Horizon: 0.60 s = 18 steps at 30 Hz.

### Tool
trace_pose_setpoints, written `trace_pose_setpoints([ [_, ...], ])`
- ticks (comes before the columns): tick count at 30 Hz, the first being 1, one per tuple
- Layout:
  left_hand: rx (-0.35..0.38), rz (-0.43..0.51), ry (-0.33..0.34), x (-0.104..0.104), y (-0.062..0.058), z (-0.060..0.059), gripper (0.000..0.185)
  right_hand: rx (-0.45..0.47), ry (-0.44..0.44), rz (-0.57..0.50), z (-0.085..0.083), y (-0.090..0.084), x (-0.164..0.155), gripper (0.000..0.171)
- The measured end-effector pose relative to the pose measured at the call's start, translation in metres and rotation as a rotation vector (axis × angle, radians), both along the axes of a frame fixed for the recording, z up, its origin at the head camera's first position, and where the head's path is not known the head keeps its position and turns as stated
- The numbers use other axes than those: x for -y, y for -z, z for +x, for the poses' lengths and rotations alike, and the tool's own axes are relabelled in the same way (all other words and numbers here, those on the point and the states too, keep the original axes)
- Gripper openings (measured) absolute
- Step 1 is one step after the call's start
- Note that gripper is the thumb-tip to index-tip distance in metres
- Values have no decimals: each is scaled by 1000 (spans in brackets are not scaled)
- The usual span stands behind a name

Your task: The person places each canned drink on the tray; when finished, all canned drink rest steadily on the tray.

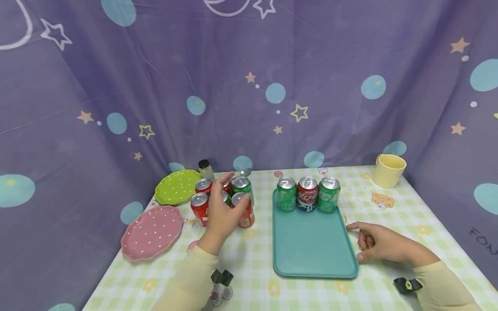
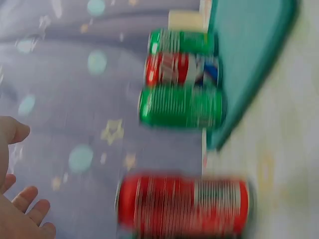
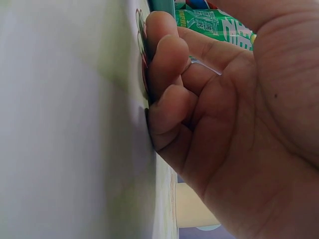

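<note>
My left hand (image 1: 222, 216) is raised over the near side of a cluster of cans, thumb and fingers spread apart with nothing between them. A red can (image 1: 246, 216) stands just right of its thumb, and another red can (image 1: 199, 211) stands to its left. Behind them is a green can (image 1: 243, 185); the hand partly hides others. In the left wrist view the red can (image 2: 184, 205) appears below the fingers. My right hand (image 1: 383, 244) rests on the table with index fingertip and thumb tip at the right edge of a teal tray (image 1: 311, 250); its other fingers are bent.
Along the tray's far end stand a green can (image 1: 287, 196), a red-and-blue can (image 1: 307, 196) and another green can (image 1: 328, 196). A pink plate (image 1: 151, 233), green plate (image 1: 177, 188) and black-capped jar (image 1: 206, 169) are at left. A yellow mug (image 1: 389, 172) stands back right.
</note>
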<state>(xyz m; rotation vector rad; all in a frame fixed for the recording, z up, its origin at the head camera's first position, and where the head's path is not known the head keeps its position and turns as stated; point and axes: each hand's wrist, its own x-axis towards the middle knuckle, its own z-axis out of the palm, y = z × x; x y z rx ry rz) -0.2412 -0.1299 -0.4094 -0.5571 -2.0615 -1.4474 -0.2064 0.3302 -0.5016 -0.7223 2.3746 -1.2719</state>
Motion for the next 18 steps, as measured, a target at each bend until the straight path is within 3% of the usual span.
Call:
trace_pose_setpoints([
  [6, 2, 108, -159, 56, 2, 10, 57, -4, 1, -11, 1, 0, -1, 79],
  [10, -19, 162, -233, 82, 15, 13, 51, -7, -12, -22, 2, 0, -1, 78],
  [14, 18, 214, -228, 106, 38, 0, 55, -11, -10, -17, 1, 1, 0, 77],
  [18, 121, 233, -198, 118, 54, -10, 64, -11, -3, -11, 1, 0, 0, 77],
])
